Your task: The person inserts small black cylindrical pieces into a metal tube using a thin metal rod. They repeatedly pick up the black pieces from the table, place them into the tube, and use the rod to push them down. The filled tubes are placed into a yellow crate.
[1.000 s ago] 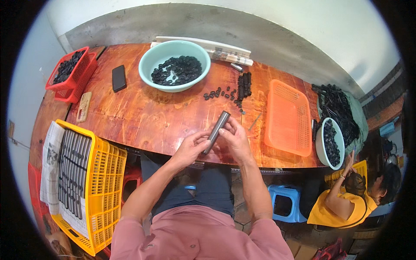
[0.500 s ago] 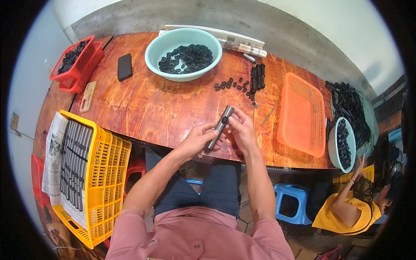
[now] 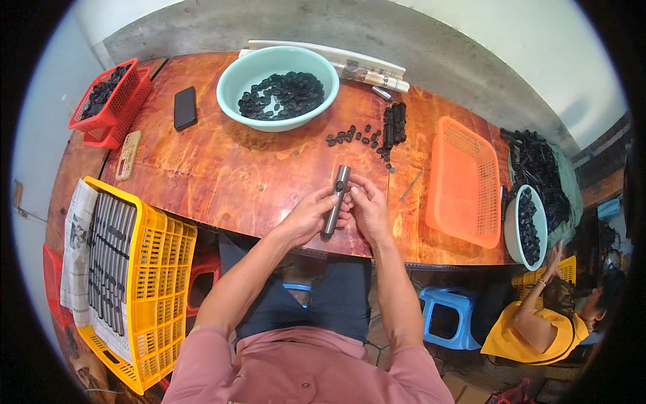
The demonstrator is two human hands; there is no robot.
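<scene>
A short grey metal tube point(image 3: 334, 205) stands tilted above the table's near edge, with a dark oval mark near its upper end. My left hand point(image 3: 313, 214) is wrapped round its lower half. Close against the tube's right side, my right hand point(image 3: 369, 205) has its fingers curled and thumb drawn in; whatever lies between them is hidden. Beyond my hands, small black oval pieces point(image 3: 350, 133) lie scattered beside several black sticks point(image 3: 395, 124). Many similar black pieces point(image 3: 286, 94) fill part of a pale green basin point(image 3: 232, 81).
A yellow crate point(image 3: 161, 269) of grey tubes stands at left, below red baskets point(image 3: 124, 111) and a phone point(image 3: 185, 108). An orange basket point(image 3: 464, 232), a thin rod point(image 3: 411, 186) and a small basin point(image 3: 513, 232) lie right. A person in yellow point(image 3: 531, 333) sits beyond a blue stool point(image 3: 449, 296).
The tube stands more upright and seems slightly turned, its dark oval less plain. My right hand's fingers have shifted from its upper end to its side. The whole view has moved a little.
</scene>
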